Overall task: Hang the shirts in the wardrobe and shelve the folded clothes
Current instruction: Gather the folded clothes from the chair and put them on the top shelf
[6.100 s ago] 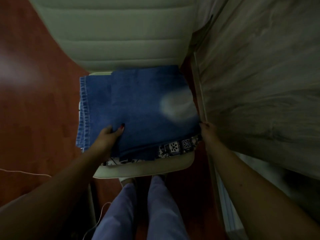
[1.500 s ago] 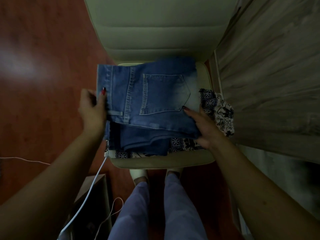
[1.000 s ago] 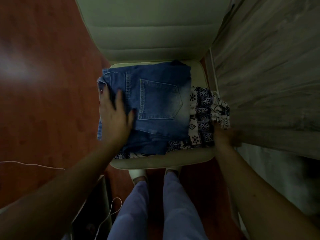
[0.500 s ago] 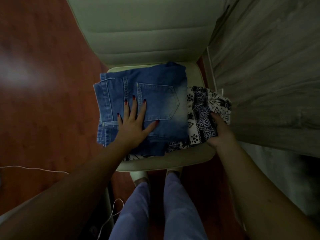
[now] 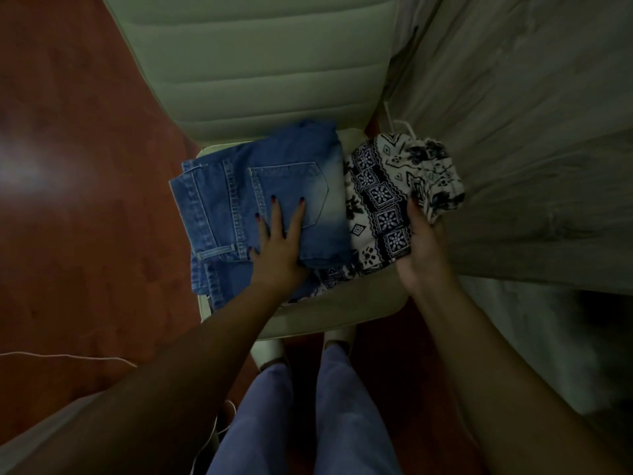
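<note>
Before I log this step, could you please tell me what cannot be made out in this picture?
Head view only:
- Patterned garment: partly under the folded jeans; its type is unclear.
- Right hand: fingers hidden beneath the garment it grips.
- Chair seat: mostly covered by the clothes.
- Wood-grain panel: cut off by the right edge; no shelves or rail visible.

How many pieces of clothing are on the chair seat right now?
2. Folded jeans on the left of the seat, under the left hand; a black-and-white patterned garment on the right, partly beneath the jeans, gripped by the right hand. More could be hidden underneath.
</note>
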`<state>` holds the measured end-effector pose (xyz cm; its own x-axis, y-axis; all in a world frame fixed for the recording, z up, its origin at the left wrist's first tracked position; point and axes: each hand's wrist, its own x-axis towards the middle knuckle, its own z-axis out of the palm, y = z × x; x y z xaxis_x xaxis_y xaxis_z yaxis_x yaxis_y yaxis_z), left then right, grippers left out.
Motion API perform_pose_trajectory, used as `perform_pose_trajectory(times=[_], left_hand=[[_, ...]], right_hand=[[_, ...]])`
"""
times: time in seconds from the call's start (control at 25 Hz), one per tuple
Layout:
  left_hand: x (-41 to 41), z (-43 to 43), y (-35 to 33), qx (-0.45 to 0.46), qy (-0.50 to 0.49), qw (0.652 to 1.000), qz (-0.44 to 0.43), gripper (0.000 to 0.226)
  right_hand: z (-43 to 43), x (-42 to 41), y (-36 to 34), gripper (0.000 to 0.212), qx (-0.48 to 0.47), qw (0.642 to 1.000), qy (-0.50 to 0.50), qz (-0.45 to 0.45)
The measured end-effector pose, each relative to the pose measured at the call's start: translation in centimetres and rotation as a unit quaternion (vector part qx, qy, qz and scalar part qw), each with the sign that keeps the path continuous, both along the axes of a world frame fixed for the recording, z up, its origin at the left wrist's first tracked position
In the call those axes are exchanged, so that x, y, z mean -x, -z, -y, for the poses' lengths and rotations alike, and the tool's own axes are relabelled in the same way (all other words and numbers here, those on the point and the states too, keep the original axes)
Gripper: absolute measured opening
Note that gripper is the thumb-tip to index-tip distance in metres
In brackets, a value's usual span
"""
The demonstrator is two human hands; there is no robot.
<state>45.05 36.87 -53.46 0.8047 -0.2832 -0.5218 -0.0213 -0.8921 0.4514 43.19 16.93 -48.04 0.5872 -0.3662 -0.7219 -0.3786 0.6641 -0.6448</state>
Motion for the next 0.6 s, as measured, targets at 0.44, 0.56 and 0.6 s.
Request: perform_pose_trajectory(times=[0.44, 0.56, 0.6], left_hand=[[-2.8, -3.4, -4.7, 0.175, -0.080, 0.981, 0.041, 0.068], [-3.6, -4.4, -5.9, 0.159, -0.054, 0.985, 0.026, 0.068], [-3.8, -4.5, -6.0, 0.153, -0.041, 0.987, 0.026, 0.069]], right_hand=[[1.5, 0.1, -11.8, 0.027, 0.176, 0.978, 0.050, 0.096], [3.1, 0.0, -15.2, 0.014, 0.235, 0.963, 0.065, 0.115], [3.7, -0.1, -16.3, 0.014, 0.262, 0.956, 0.068, 0.118]])
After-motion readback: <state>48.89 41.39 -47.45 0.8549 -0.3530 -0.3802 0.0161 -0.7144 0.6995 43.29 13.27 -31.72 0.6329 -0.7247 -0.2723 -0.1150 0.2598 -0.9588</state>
